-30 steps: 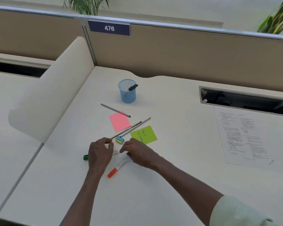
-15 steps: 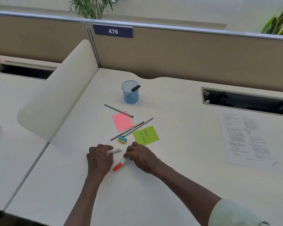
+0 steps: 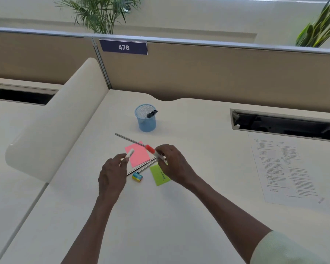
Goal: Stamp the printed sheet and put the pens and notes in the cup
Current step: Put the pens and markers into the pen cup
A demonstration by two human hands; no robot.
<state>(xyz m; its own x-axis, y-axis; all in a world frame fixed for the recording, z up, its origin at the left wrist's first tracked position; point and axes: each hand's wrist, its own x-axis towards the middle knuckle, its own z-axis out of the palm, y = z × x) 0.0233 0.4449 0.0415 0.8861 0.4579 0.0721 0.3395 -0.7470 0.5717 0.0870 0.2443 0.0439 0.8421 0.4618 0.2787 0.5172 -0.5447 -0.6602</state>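
Two markers are held above the desk, the cup is not yet reached.

The white marker is pinched by the left hand, the red-capped marker by the right hand; with such light fingertip pinches, either may be dropped beside the blue cup, well behind.

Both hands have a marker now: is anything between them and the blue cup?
Nothing visible blocks the way. The left hand and right hand hold markers above the pink note; only a thin pen lies flat on the desk before the blue cup.
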